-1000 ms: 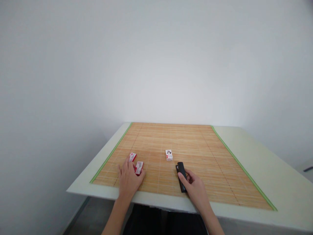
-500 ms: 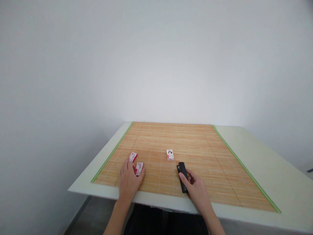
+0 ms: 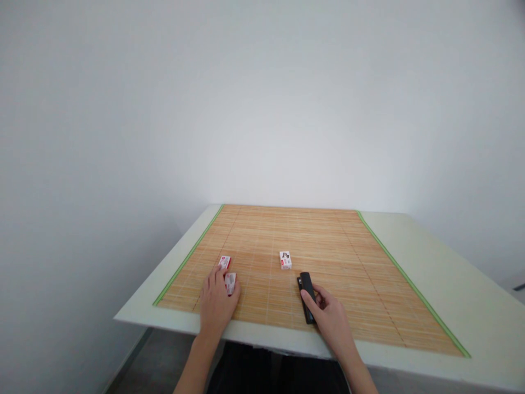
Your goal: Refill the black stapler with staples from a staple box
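Note:
Near the front left of the bamboo mat, my left hand (image 3: 217,300) lies low, its thumb and fingers around a small red-and-white box (image 3: 230,283). Just beyond, a second red-and-white box (image 3: 224,261) touches or nearly touches my fingertips, which cover its near end. My right hand (image 3: 328,313) grips a black stapler (image 3: 307,295) from its right side, thumb on top. The stapler rests on the mat, pointing away from me. A small white box (image 3: 285,260) with a dark picture and red print stands on the mat between and beyond my hands.
The bamboo mat (image 3: 295,230) with green edging covers much of the white table (image 3: 443,273). A plain white wall (image 3: 279,109) rises behind the table. The table's front edge runs just before my lap.
The nearer red-and-white box has shifted slightly left, closer to the other, as my left thumb and fingers drew in. My right hand and the stapler stay in place.

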Motion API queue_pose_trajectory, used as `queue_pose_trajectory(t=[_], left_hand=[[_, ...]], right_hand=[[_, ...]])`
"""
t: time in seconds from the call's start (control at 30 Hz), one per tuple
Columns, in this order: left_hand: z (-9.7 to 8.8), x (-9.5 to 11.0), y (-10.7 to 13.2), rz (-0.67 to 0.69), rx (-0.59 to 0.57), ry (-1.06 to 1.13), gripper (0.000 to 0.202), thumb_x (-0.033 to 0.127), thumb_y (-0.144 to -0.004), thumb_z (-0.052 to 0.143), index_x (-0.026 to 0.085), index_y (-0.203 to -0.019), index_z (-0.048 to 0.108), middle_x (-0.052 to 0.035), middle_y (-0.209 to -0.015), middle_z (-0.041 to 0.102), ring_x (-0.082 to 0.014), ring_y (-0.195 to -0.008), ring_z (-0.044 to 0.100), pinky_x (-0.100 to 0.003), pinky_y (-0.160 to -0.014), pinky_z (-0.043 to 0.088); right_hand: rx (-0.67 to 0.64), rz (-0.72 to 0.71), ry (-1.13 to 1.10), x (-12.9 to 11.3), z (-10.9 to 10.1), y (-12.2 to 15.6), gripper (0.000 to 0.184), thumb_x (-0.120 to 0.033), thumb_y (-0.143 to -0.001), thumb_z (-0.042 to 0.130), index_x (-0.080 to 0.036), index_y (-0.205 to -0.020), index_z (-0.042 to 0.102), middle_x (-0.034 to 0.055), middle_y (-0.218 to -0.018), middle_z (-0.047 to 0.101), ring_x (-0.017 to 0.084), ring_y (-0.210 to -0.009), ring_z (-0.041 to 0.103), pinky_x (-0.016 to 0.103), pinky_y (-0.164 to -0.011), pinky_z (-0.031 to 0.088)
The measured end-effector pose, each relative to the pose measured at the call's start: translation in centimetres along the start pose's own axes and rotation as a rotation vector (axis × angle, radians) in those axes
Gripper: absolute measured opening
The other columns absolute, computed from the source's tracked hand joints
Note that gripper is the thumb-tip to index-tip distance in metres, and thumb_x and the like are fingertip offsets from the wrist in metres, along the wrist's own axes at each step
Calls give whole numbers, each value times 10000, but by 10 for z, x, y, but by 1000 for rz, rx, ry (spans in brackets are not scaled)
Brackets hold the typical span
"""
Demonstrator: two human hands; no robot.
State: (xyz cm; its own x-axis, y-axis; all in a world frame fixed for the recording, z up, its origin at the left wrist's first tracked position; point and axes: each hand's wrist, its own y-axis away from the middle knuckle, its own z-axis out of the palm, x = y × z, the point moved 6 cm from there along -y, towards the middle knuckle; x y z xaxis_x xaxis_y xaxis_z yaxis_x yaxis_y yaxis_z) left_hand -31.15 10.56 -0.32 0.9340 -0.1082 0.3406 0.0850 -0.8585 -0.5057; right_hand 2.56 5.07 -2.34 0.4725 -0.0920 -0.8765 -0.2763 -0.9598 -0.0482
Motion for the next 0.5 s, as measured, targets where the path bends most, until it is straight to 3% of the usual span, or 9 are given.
queue_pose_trajectory(t=[0.23, 0.33, 0.4, 0.5], left_hand=[[0, -1, 0, -23, -31, -3, 431, 363, -919, 582, 190, -1313, 577, -145, -1434, 565, -352, -1326, 499, -535, -1146, 380], [-3, 8, 1, -18, -13, -2, 489, 367, -930, 576, 188, -1385, 544, -146, -1506, 515, -359, -1389, 448, -556, -1188, 323], [-2, 25, 2, 17, -16, 19, 486, 367, -954, 553, 193, -1408, 537, -138, -1545, 484, -354, -1435, 405, -568, -1218, 278], [14, 74, 3, 172, -134, 123, 454, 335, -1004, 485, 213, -1439, 530, -112, -1523, 524, -311, -1423, 442, -537, -1213, 316]], right_hand=[[5, 0, -9, -2, -1, 0, 589, -691, -864, 605, -181, -1105, 775, -19, -620, 543, 188, -596, 534, 299, -572, 359], [-1, 7, -3, -2, 0, 0, 587, -690, -878, 593, -189, -1130, 766, -24, -629, 537, 185, -597, 531, 296, -571, 356], [-3, 4, 0, -2, 1, 0, 585, -689, -884, 589, -192, -1142, 760, -26, -636, 537, 184, -604, 533, 296, -576, 359], [4, -6, 4, -1, 1, -1, 586, -694, -885, 589, -192, -1136, 757, -27, -637, 533, 187, -612, 534, 296, -586, 364]])
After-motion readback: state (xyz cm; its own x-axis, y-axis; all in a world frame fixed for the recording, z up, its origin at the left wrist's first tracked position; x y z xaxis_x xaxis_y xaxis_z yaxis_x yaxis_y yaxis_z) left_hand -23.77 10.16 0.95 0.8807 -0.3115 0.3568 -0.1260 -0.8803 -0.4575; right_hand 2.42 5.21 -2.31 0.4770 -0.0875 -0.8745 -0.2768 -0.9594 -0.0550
